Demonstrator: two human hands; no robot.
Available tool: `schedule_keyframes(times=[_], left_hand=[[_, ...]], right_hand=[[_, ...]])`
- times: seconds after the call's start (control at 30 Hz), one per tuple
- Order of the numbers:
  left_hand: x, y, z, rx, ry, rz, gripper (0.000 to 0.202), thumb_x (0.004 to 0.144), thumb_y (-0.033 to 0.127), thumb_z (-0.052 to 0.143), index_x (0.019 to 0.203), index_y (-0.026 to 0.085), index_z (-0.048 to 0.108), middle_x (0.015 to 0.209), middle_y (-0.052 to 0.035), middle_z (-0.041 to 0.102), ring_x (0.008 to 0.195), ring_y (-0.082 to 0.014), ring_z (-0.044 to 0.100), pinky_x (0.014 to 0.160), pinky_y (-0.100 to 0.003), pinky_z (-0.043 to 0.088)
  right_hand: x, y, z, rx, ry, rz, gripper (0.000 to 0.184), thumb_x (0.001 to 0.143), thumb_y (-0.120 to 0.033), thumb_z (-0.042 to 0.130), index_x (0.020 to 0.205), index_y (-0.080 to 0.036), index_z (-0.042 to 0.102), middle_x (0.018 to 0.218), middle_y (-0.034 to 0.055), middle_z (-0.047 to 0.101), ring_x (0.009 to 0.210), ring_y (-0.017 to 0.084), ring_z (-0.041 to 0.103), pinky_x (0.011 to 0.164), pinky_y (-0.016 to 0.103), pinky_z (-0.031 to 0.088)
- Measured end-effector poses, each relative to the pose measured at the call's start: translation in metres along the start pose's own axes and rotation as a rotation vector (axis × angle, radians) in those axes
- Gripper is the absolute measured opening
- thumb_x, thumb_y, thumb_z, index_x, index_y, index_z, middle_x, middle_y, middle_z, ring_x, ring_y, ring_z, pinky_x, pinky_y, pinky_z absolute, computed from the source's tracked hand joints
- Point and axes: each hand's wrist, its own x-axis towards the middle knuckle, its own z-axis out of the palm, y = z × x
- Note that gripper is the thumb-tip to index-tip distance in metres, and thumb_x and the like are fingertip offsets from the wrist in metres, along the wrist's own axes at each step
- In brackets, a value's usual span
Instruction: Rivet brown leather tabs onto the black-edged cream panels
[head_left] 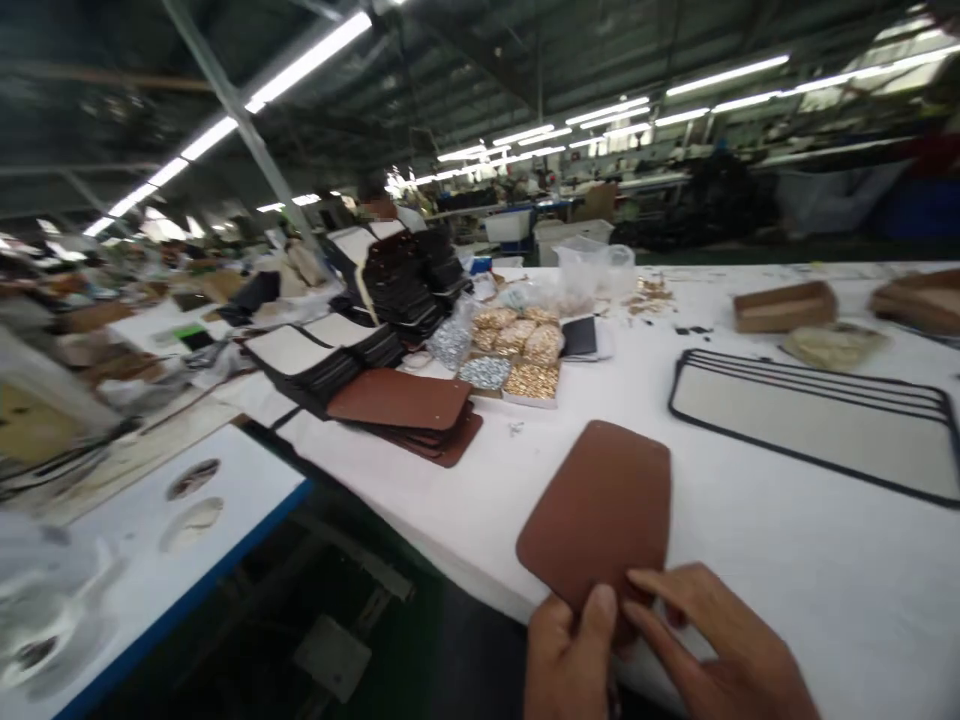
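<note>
A flat brown leather panel (607, 500) with rounded corners is held tilted over the near edge of the white table. My left hand (566, 655) grips its lower edge, thumb on top. At the lower right corner, my right hand (712, 640) has thumb and fingers closed on or right beside the panel's edge; anything small between the fingertips is hidden. To the left lies a stack of similar brown panels (405, 400). Beyond it stand open boxes of small gold-coloured pieces (531, 380) and silver-coloured pieces (484, 373).
Stacked white panels with black borders (810, 420) lie on the right. Cardboard trays (784, 306) stand behind them. Dark panels are piled high (405, 280) at the back left. A separate blue-edged table (247, 480) stands left across a gap. Clear plastic bags (585, 270) sit farther back.
</note>
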Motion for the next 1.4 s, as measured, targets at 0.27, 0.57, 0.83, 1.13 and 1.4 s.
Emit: schedule_keyframes(times=[0.27, 0.57, 0.83, 1.13, 1.4], left_hand=[[0.004, 0.021, -0.004, 0.261, -0.103, 0.156, 0.055, 0.092, 0.058, 0.061, 0.054, 0.017, 0.058, 0.051, 0.0009, 0.05, 0.052, -0.0136, 0.044, 0.053, -0.025, 0.036], [0.011, 0.015, -0.01, 0.431, -0.112, 0.278, 0.051, 0.097, 0.048, 0.055, 0.056, 0.019, 0.063, 0.055, -0.0028, 0.061, 0.058, -0.0185, 0.057, 0.059, -0.027, 0.041], [0.018, 0.017, -0.017, 0.466, -0.003, 0.305, 0.045, 0.094, 0.048, 0.061, 0.061, 0.018, 0.068, 0.052, -0.0026, 0.06, 0.054, -0.0179, 0.055, 0.055, -0.027, 0.038], [0.021, 0.016, -0.018, -0.116, -0.13, -0.11, 0.049, 0.084, 0.06, 0.072, 0.072, 0.013, 0.063, 0.054, -0.0016, 0.06, 0.045, -0.0095, 0.049, 0.039, -0.017, 0.03], [0.004, 0.042, -0.038, -0.063, -0.223, 0.175, 0.044, 0.094, 0.056, 0.059, 0.083, 0.014, 0.067, 0.067, -0.0041, 0.062, 0.055, -0.0141, 0.055, 0.044, -0.023, 0.041]], right_hand=[[0.021, -0.019, -0.008, 0.022, -0.226, 0.095, 0.012, 0.097, -0.022, 0.062, 0.089, -0.023, 0.071, 0.088, 0.0037, 0.072, 0.081, 0.02, 0.066, 0.079, 0.034, 0.05], [0.044, -0.016, -0.028, 0.437, -0.475, 0.359, 0.017, 0.097, -0.027, 0.062, 0.082, -0.022, 0.069, 0.084, -0.0001, 0.07, 0.08, 0.016, 0.064, 0.075, 0.028, 0.048], [0.042, -0.003, -0.028, 0.719, -0.451, 0.629, 0.03, 0.098, -0.045, 0.06, 0.082, -0.019, 0.063, 0.068, -0.0018, 0.06, 0.066, 0.013, 0.052, 0.066, 0.027, 0.041], [0.039, -0.002, -0.019, 0.603, -0.241, 0.433, 0.02, 0.095, -0.039, 0.066, 0.084, -0.022, 0.069, 0.14, 0.0056, 0.059, 0.125, 0.023, 0.057, 0.103, 0.035, 0.044], [0.067, -0.018, -0.03, 0.684, -0.19, 0.387, 0.022, 0.093, -0.042, 0.069, 0.084, -0.022, 0.066, 0.121, 0.0058, 0.071, 0.113, 0.022, 0.063, 0.102, 0.036, 0.048]])
